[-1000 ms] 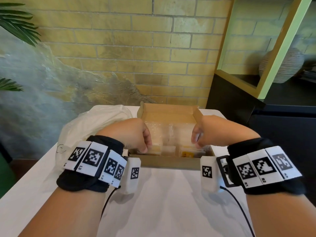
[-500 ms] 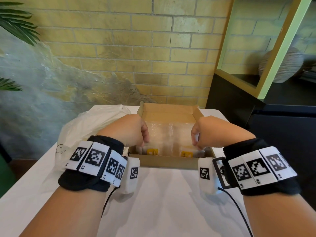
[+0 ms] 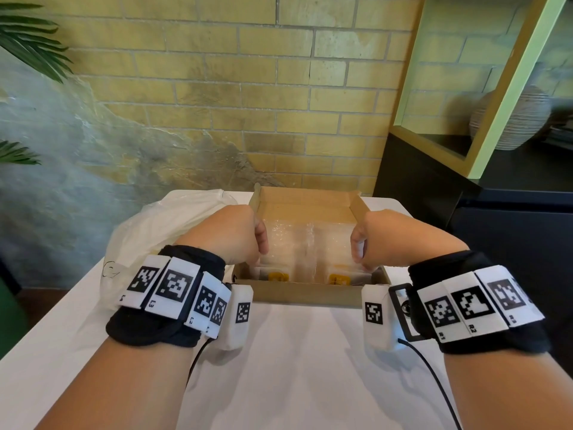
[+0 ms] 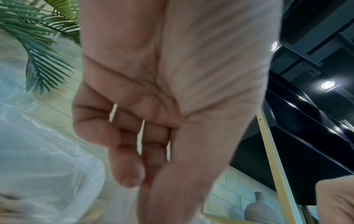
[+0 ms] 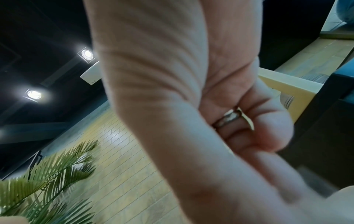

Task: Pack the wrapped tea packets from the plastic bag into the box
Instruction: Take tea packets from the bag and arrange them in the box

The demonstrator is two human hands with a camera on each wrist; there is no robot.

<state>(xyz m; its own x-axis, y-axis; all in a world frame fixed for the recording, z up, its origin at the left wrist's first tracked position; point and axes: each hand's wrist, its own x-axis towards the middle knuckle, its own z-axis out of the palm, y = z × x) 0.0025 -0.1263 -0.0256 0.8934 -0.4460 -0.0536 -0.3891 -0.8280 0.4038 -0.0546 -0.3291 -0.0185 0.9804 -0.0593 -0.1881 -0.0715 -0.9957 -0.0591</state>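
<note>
Cardboard box edges, hands pinching wrapped packets

Your left hand sits over the near-left corner of the box, knuckles up, fingers curled tight toward the palm, thumb tip pointing down into the box. Your right hand mirrors it over the box's near-right corner, fingers folded in, thumb lying across them. What each hand pinches is hidden behind the knuckles. Both forearms reach forward from the box's near side, roughly parallel, each wrist wrapped in a black band with marker tags.
</note>
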